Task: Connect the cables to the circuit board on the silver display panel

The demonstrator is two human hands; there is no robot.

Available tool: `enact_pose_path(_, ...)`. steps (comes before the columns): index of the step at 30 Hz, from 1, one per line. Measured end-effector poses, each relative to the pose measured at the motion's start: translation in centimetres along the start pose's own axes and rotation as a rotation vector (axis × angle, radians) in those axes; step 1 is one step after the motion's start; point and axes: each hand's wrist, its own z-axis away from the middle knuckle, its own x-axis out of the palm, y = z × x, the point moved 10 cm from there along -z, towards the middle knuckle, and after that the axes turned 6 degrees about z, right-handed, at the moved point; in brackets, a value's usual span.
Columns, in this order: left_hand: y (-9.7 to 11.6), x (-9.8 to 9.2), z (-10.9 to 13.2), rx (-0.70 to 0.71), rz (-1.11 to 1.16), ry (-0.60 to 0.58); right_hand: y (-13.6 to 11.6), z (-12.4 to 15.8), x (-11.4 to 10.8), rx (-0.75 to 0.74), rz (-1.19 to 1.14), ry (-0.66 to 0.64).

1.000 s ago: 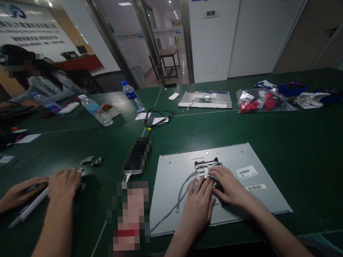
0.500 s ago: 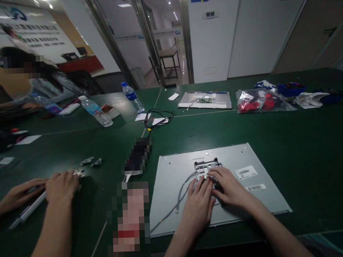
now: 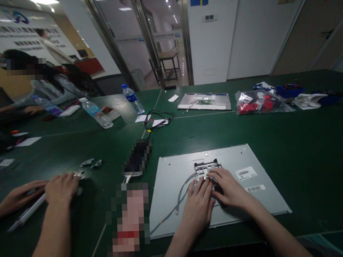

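Note:
A flat light-grey metal panel, like the back of a display, lies on the green table in front of me. At its middle sits a black-and-silver bracket, partly covered by my fingers. My left hand rests on the panel with fingers bent and pressed together at the bracket's lower part. Touching it from the right, my right hand curls over a small dark part. What the fingers pinch is mostly hidden. A grey cable runs from the bracket to the panel's lower left.
Left of me, a co-worker's hands hold a white bar-like piece near small metal parts. A phone-like dark object lies between us. Farther back are bottles, a second panel and a plastic bag.
My hands keep almost the same place on the bracket. The camera view has shifted very slightly. In the background, a standing person has changed position.

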Motion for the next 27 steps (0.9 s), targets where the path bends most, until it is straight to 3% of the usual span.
enact_pose_path(27, 0.24, -0.46, 0.03, 0.008, -0.029, 0.021, -0.03, -0.04, 0.07, 0.003, -0.002, 0.006)
